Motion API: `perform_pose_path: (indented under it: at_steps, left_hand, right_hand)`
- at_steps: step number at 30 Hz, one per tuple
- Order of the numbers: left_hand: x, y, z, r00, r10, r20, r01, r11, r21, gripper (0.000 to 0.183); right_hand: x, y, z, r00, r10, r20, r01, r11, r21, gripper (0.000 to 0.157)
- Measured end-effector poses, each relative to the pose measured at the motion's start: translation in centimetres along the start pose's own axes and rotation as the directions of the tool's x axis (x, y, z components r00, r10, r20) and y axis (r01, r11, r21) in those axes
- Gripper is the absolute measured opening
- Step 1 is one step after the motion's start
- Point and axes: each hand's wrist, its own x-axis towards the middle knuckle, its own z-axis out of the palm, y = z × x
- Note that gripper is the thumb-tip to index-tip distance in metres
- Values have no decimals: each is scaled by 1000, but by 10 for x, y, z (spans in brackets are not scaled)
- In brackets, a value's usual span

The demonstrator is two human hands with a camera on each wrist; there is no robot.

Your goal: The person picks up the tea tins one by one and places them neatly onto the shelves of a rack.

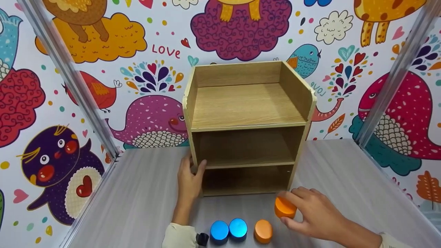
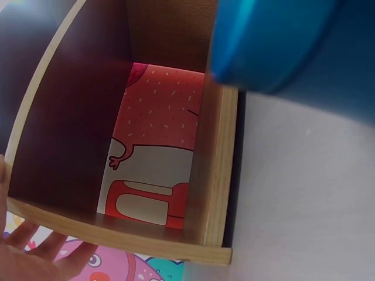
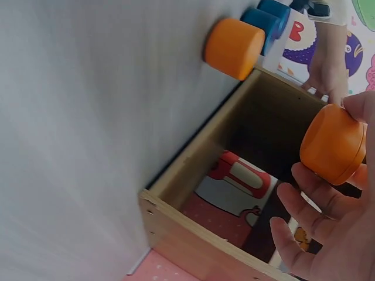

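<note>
Your right hand (image 1: 311,213) pinches 1 orange tub (image 1: 285,208) between thumb and fingers; the right wrist view shows the other fingers spread loosely away from it. That tub looks lifted off the table (image 1: 144,193), just in front of the shelf (image 1: 241,105), near its lower front right corner. Your left hand (image 1: 189,179) is clamped on the shelf's left side panel (image 1: 190,127), low down, with the thumb at the front edge and the fingers along the outside.

The other 3 tubs stand upright on the table, in front of the shelf's bottom front edge. Your second orange tub (image 1: 263,231) is nearest the held one, toward the right. To its left, 2 blue tubs, the left (image 1: 219,232) and the right (image 1: 238,229), stand side by side; you cannot tell whether they touch.

As far as you can judge, the work is early: 1 tub is picked up, and none of the 4 sits on any of the 3 levels. The held tub is not yet set down, and 3 others remain unhandled.
</note>
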Motion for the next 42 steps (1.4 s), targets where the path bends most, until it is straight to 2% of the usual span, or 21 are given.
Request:
perform_pose_path:
  at_steps: [10,15,23,30,42]
  left_hand:
    - [0,-2,0,999,38,-8,-38,999,10,58]
    - [0,-3,1,999,42,-9,-42,999,-3,56]
    - [0,-3,1,1000,15,-6,-15,1000,-15,55]
    - [0,-2,-1,1000,-24,12,25,999,-20,56]
    - [1,-3,-1,1000,-8,14,8,1000,-16,57]
  right_hand:
    - [14,-3,-24,996,-33,-89,31,999,-27,49]
    - [21,-3,-36,994,-22,-108,19,999,-28,49]
    - [29,-3,-55,992,17,-124,-17,1000,2,50]
    - [35,-2,-70,984,40,-172,-35,999,30,49]
    - [53,5,-91,971,5,-240,3,999,32,51]
